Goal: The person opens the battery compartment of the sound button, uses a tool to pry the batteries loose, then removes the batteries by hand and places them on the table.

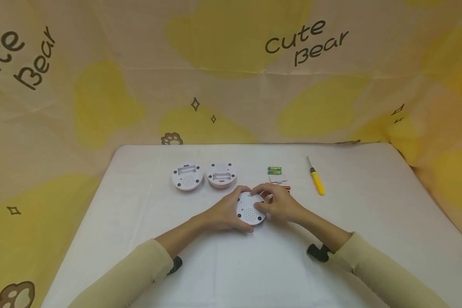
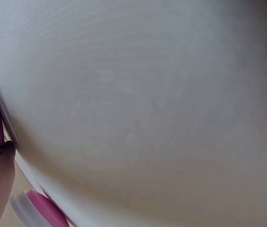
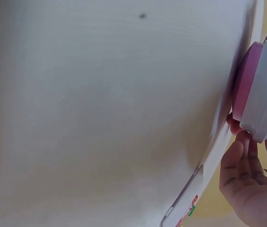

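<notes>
A round white device [image 1: 249, 214] with a grid of speaker holes and dark rubber feet lies face down in the middle of the table. Its side shows white above a pink part [image 3: 248, 80] in the right wrist view. My left hand [image 1: 227, 211] grips its left side, thumb at the near edge and fingers at the far edge. From the right, my right hand [image 1: 279, 202] holds its rim with curled fingers, the thumb on the upturned face. No open battery bay shows on this device; the hands cover part of it.
Two similar devices, one on the left [image 1: 187, 176] and one beside it [image 1: 221, 174], lie with battery bays open. Green batteries [image 1: 275, 170], a small slim piece [image 1: 278, 180] and a partly hidden red item [image 1: 287, 188] lie beyond my right hand. A yellow-handled screwdriver [image 1: 317, 182] lies farther right.
</notes>
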`<state>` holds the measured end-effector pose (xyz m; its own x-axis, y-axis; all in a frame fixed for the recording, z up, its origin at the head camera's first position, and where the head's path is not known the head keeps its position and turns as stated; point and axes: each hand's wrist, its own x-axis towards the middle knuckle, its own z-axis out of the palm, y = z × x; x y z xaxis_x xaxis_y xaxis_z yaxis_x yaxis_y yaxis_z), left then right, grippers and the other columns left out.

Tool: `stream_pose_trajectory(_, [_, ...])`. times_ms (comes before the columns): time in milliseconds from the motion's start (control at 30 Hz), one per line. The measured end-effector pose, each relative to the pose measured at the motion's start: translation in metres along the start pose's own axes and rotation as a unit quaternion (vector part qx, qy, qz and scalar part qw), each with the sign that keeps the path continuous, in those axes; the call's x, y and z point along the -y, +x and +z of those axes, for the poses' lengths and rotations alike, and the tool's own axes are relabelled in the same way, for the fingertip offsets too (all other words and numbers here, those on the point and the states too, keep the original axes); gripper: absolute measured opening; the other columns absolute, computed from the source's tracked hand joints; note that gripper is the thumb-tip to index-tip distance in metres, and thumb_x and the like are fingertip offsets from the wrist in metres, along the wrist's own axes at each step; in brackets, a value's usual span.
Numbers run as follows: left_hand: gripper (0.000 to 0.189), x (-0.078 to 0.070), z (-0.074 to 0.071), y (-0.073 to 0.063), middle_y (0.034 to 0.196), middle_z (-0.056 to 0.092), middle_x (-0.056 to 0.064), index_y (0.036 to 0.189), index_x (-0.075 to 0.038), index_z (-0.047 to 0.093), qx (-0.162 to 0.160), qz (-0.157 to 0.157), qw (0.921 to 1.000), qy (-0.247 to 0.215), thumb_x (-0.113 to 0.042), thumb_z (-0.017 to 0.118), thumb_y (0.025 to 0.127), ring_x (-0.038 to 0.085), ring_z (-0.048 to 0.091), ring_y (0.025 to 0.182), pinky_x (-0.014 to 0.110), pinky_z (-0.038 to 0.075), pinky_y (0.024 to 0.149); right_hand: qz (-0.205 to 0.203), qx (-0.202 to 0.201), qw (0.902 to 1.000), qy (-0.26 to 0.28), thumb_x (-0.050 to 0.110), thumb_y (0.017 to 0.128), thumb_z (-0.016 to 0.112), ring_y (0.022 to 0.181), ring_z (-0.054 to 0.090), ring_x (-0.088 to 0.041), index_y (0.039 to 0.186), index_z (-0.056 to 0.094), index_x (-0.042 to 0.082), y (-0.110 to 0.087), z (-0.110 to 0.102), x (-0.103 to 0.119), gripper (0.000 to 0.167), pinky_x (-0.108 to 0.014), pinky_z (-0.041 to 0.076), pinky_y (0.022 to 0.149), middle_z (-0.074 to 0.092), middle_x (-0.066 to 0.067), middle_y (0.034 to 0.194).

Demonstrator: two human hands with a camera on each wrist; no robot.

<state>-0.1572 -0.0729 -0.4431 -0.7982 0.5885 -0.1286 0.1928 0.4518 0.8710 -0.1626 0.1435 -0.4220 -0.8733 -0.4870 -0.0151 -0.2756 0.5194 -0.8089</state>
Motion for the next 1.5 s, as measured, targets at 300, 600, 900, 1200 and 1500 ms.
stream_pose_trajectory(300, [0.101, -0.001, 0.001, 0.000, 0.121, 0.055, 0.001, 0.140, -0.018, 0.033, -0.008, -0.009, 0.9995, -0.028, -0.025, 0.096, 0.062, 0.015, 0.055, 0.106, 0.033, 0.042, 0.095, 0.010, 0.012, 0.9999, -0.006, 0.004, 0.088, 0.070, 0.109, 0.057, -0.028, 0.117, 0.068, 0.007, 0.002, 0.002, 0.005, 0.029, -0.043, 0.050, 0.093, 0.065, -0.007, 0.123])
stream_pose_trajectory(600, [0.101, 0.002, 0.001, 0.000, 0.121, 0.055, -0.001, 0.140, -0.021, 0.034, -0.007, -0.014, 0.9994, -0.031, -0.026, 0.097, 0.061, 0.014, 0.055, 0.107, 0.033, 0.043, 0.095, 0.016, 0.022, 0.9996, -0.013, 0.002, 0.088, 0.069, 0.105, 0.056, -0.026, 0.117, 0.068, 0.008, 0.002, 0.001, 0.007, 0.029, -0.035, 0.050, 0.084, 0.063, -0.006, 0.121])
stream_pose_trajectory(900, [0.101, 0.005, -0.006, -0.001, 0.123, 0.054, -0.001, 0.141, -0.020, 0.032, 0.029, 0.001, 0.9995, -0.011, -0.027, 0.096, 0.063, 0.013, 0.054, 0.109, 0.033, 0.041, 0.097, 0.019, 0.034, 0.9991, -0.016, 0.002, 0.089, 0.069, 0.104, 0.056, -0.025, 0.114, 0.066, 0.009, 0.000, 0.001, 0.010, 0.026, -0.038, 0.049, 0.087, 0.062, -0.006, 0.122])
stream_pose_trajectory(1200, [0.101, 0.000, -0.004, -0.003, 0.121, 0.054, 0.001, 0.142, -0.016, 0.029, 0.037, 0.004, 0.9992, -0.017, -0.023, 0.094, 0.065, 0.013, 0.054, 0.107, 0.032, 0.041, 0.096, 0.018, 0.036, 0.9991, -0.014, 0.000, 0.090, 0.068, 0.102, 0.056, -0.024, 0.112, 0.064, 0.008, 0.001, 0.004, 0.010, 0.024, -0.035, 0.048, 0.085, 0.062, -0.007, 0.121])
stream_pose_trajectory(1500, [0.102, 0.001, -0.003, -0.003, 0.119, 0.055, 0.004, 0.142, -0.012, 0.028, 0.037, 0.013, 0.9991, -0.013, -0.019, 0.093, 0.065, 0.013, 0.055, 0.104, 0.031, 0.041, 0.094, 0.019, 0.040, 0.9990, -0.005, 0.000, 0.091, 0.067, 0.101, 0.055, -0.025, 0.114, 0.062, 0.005, 0.000, 0.004, 0.008, 0.024, -0.034, 0.048, 0.084, 0.060, -0.009, 0.121])
